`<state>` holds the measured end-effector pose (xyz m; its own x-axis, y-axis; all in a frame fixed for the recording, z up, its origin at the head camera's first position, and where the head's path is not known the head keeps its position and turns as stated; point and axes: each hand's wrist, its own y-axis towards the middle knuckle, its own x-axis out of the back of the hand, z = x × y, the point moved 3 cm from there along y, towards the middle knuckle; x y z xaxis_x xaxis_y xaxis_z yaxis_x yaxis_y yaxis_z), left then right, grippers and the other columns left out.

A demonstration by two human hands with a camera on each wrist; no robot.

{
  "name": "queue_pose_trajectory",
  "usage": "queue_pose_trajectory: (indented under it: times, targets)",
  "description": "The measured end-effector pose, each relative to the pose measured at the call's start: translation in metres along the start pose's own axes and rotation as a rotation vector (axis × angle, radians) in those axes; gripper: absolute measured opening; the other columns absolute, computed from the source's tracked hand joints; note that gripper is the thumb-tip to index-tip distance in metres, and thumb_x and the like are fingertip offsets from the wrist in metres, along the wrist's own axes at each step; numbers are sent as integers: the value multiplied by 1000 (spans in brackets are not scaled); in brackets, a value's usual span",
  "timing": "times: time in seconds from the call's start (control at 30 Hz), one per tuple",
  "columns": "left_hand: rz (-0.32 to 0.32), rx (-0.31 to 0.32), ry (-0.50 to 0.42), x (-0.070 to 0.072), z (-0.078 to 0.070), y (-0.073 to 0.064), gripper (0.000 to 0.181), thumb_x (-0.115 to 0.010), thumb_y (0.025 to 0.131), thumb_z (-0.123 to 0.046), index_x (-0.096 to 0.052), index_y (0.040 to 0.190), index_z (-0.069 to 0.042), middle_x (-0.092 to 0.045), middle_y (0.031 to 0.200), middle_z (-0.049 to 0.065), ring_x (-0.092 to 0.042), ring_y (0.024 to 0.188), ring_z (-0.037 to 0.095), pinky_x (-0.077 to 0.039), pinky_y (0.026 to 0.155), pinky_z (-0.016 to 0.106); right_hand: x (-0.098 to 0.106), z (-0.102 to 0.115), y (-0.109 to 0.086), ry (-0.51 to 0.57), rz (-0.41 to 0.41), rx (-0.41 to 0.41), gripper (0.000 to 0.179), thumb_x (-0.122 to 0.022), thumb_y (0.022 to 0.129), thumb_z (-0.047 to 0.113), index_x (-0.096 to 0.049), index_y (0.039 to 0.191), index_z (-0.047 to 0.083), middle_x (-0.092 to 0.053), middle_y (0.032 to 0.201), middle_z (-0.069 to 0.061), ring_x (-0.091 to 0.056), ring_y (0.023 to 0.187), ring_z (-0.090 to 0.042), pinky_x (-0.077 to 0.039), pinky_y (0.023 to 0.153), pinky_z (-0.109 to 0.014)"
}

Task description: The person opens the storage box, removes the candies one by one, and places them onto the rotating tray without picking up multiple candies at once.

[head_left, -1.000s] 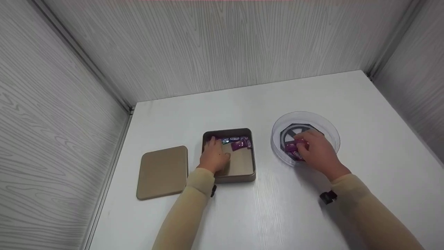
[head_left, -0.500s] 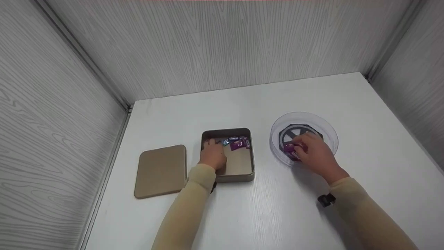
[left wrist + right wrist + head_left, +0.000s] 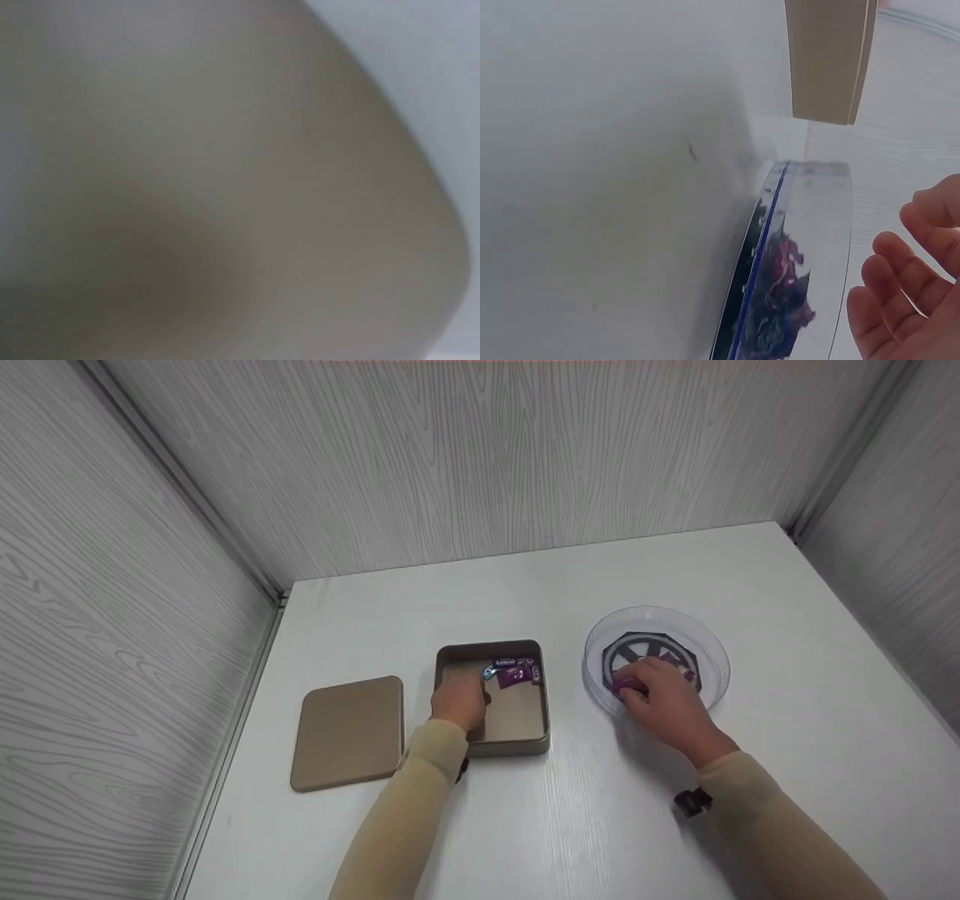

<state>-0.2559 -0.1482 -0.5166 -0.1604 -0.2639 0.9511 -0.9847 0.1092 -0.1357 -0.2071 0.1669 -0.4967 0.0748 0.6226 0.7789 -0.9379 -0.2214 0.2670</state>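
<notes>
Left hand (image 3: 458, 701): lowered into the tin (image 3: 517, 718) beside sweets (image 3: 513, 675); fingers hidden, grip cannot be told.
Right hand (image 3: 667, 705): held over the tub (image 3: 714, 649), fingers loosely bent, nothing visibly gripped.
Lid (image 3: 349, 733): laid aside, presumably so the tin can be reached into.

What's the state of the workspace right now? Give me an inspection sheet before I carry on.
Surface: white table, no spill seen.
Box: tan box open, purple and blue packets gathered toward its far right corner.
Lid: tan lid off, flat on the table left of the box.
Dish: clear round dish right of the box, purple packets inside.
Clutter: nothing seen.
Left hand: in the box; fingers hidden, hold unclear.
Right hand: over the dish, fingertips at a purple packet; grip unclear.
Cables: nothing seen.
Surroundings: grey wood-grain panels behind and at both sides.
</notes>
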Motion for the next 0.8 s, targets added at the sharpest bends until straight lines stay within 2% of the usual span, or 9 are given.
queue_pose_trajectory:
  times: [0.17, 0.33, 0.47, 0.63, 0.7, 0.8]
  targets:
    - [13, 17, 1, -1, 1, 1, 11, -68, 94, -15, -70, 85, -8, -69, 83, 5, -64, 77, 23, -56, 71, 43, -3, 8, 0, -9, -1, 40, 20, -66, 93, 11, -72, 111, 6, -66, 110, -6, -58, 108, -27, -46, 97, -48]
    - [30, 52, -66, 1, 3, -1, 12, -68, 90, -15, -64, 80, -10, -61, 78, 4, -55, 71, 20, -51, 66, 40, -7, 13, -1, 3, -22, 64, 20, -65, 91, 9, -72, 110, 6, -66, 107, -4, -58, 102, -22, -48, 93, -44]
    - [20, 66, -129, 5, 4, -8, 11, -69, 90, -18, -70, 93, -7, -63, 87, 5, -57, 77, 21, -50, 70, 40, -11, 18, -2, 19, -20, 85, 21, -66, 91, 9, -73, 111, 8, -67, 107, -2, -58, 99, -20, -49, 90, -42]
    - [-32, 31, -259, 16, -3, -21, 34, -69, 91, -15, -66, 123, -6, -59, 103, 5, -57, 91, 19, -52, 81, 38, -15, 27, -2, 20, 28, 57, 22, -67, 93, 14, -71, 115, 12, -67, 114, -1, -57, 110, -22, -47, 98, -45]
    - [-53, 8, -330, 20, -8, -26, 38, -68, 91, -14, -64, 128, -7, -58, 106, 4, -57, 94, 18, -52, 82, 36, -16, 32, -2, 26, 46, 51, 23, -67, 94, 16, -71, 116, 13, -66, 117, 0, -57, 113, -22, -47, 100, -46]
    - [-79, -45, -408, 25, -17, -32, 36, -67, 91, -12, -65, 127, -8, -58, 107, 3, -56, 94, 17, -52, 81, 33, -18, 42, -2, 46, 53, 65, 23, -67, 94, 16, -71, 117, 13, -66, 118, 0, -57, 113, -21, -49, 97, -44]
